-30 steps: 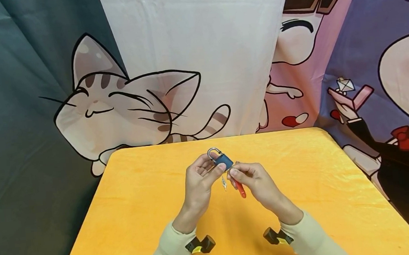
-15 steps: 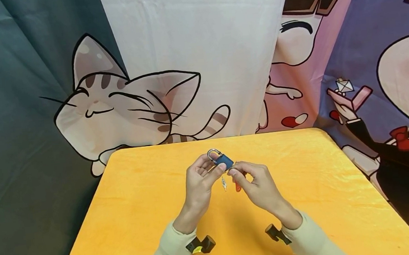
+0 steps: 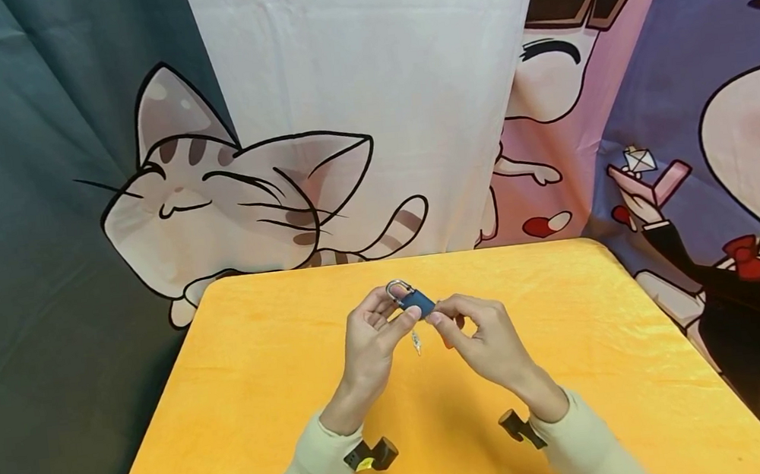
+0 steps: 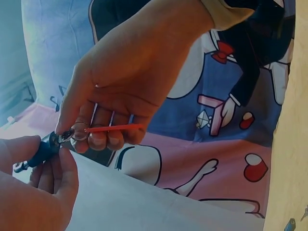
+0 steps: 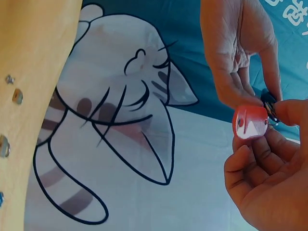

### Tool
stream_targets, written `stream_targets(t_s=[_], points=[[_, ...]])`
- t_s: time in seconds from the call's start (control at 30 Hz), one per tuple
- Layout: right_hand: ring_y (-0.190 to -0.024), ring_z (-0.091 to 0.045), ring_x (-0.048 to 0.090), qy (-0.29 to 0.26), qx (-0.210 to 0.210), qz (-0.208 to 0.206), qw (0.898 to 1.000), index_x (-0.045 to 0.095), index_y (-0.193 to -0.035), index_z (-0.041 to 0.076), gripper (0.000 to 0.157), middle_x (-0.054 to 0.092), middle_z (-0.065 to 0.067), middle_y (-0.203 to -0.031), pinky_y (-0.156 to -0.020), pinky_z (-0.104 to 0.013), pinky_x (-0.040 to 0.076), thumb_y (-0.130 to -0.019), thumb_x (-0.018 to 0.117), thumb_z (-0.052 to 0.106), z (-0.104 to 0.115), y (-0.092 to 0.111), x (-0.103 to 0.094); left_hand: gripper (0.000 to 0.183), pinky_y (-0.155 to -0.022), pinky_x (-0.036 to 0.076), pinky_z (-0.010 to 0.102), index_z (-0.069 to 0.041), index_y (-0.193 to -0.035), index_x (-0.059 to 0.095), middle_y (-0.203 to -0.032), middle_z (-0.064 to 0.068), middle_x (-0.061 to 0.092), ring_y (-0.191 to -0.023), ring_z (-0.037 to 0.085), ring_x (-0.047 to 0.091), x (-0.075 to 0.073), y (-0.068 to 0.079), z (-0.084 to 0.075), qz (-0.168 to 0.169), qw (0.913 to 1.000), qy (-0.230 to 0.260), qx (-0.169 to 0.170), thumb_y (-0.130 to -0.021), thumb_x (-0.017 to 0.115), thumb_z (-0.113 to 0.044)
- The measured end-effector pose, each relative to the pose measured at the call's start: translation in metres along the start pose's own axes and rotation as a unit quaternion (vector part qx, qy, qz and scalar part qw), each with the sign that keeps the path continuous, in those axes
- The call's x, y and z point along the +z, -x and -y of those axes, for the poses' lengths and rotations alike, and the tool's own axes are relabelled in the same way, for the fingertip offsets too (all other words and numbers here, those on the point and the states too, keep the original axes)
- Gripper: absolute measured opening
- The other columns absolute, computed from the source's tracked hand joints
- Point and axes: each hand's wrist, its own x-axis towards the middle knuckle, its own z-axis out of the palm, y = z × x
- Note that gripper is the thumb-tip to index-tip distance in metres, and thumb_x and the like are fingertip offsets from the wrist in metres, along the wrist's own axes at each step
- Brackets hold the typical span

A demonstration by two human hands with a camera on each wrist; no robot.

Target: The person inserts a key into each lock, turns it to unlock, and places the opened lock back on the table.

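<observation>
My left hand (image 3: 366, 349) grips a blue padlock (image 3: 418, 304) above the table; its silver shackle (image 3: 396, 289) stands swung open. At the lock's lower end my right hand (image 3: 493, 340) pinches a small metal key (image 4: 65, 135) between thumb and index finger, its tip hidden at the lock. A ring (image 4: 79, 132) joins the key to a red tag (image 4: 113, 128), seen edge-on in the left wrist view and face-on in the right wrist view. The right hand mostly covers the tag in the head view. Below the padlock a small silver key-like piece (image 3: 417, 342) shows.
The yellow table (image 3: 265, 401) lies beneath both hands. Several small metal pieces, one a brassy piece (image 5: 17, 96), lie on its surface in the right wrist view. A printed cloth (image 3: 371, 77) hangs behind the table. Each wrist wears a small black camera (image 3: 373, 453).
My right hand has turned and shifted slightly right, so the red tag has swung mostly out of sight behind it. The padlock has tilted and lowered a little; the left hand stays put.
</observation>
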Motion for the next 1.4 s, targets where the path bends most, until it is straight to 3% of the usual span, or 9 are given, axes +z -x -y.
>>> stream_targets(t_s=[0.17,0.37,0.47,0.73,0.9,1.13,1.4], points=[[-0.069,-0.004,0.052,0.024,-0.008,-0.017,1.0,0.072,-0.094,0.016,0.01,0.07,0.008,-0.077,-0.06,-0.02,0.043,-0.092,0.067,0.007,-0.002,-0.002,-0.007,0.033,-0.097,0.053,0.028,0.003,-0.11,0.057,-0.114,0.005,0.062,-0.11,0.016,0.063,-0.001,0.001,0.001,0.014,0.9996,-0.02,0.016,-0.086,0.075,-0.01],[-0.07,-0.005,0.053,0.033,-0.032,-0.038,0.998,0.073,-0.093,0.011,0.006,0.069,0.003,-0.077,-0.063,-0.022,0.046,-0.091,0.069,0.008,-0.001,-0.006,-0.015,0.033,-0.099,0.052,0.03,0.006,-0.111,0.058,-0.116,0.007,0.061,-0.11,0.017,0.064,-0.002,0.001,0.002,0.021,0.9989,-0.03,0.029,-0.086,0.075,-0.008],[-0.07,-0.005,0.052,0.033,-0.043,-0.044,0.998,0.073,-0.093,0.009,0.004,0.069,0.003,-0.077,-0.064,-0.021,0.045,-0.091,0.069,0.009,0.0,-0.009,-0.018,0.032,-0.098,0.054,0.031,0.008,-0.11,0.059,-0.116,0.01,0.061,-0.107,0.016,0.066,-0.003,0.0,0.004,0.024,0.998,-0.037,0.045,-0.085,0.074,-0.004],[-0.073,-0.004,0.054,0.041,-0.064,-0.037,0.996,0.072,-0.097,0.013,0.01,0.068,0.004,-0.082,-0.064,-0.018,0.042,-0.089,0.07,0.007,0.011,-0.017,-0.022,0.026,-0.084,0.059,0.028,0.005,-0.106,0.064,-0.108,0.021,0.064,-0.095,0.014,0.069,-0.004,0.001,0.009,0.028,0.9884,-0.116,0.095,-0.083,0.075,-0.001],[-0.074,-0.007,0.055,0.051,-0.074,-0.029,0.995,0.073,-0.101,0.011,0.015,0.068,0.002,-0.086,-0.064,-0.015,0.041,-0.087,0.072,0.005,0.015,-0.021,-0.022,0.021,-0.089,0.057,0.027,0.001,-0.103,0.067,-0.104,0.018,0.068,-0.094,0.012,0.067,-0.004,0.0,0.014,0.029,0.9755,-0.168,0.139,-0.084,0.075,-0.001],[-0.072,-0.006,0.054,0.053,-0.09,-0.009,0.994,0.074,-0.1,0.01,0.015,0.071,0.002,-0.09,-0.064,-0.013,0.043,-0.086,0.073,0.005,0.014,-0.02,-0.02,0.023,-0.079,0.059,0.042,0.002,-0.102,0.066,-0.098,0.018,0.069,-0.085,0.026,0.069,-0.004,-0.003,0.02,0.039,0.9479,-0.223,0.225,-0.081,0.074,0.007],[-0.069,-0.005,0.053,0.061,-0.092,-0.009,0.994,0.074,-0.095,0.011,0.01,0.071,0.002,-0.086,-0.061,-0.017,0.044,-0.086,0.074,0.007,0.012,-0.019,-0.019,0.018,-0.08,0.06,0.032,-0.005,-0.1,0.068,-0.095,0.008,0.071,-0.084,0.019,0.07,-0.003,-0.004,0.021,0.028,0.9276,-0.274,0.252,-0.084,0.075,-0.002]])
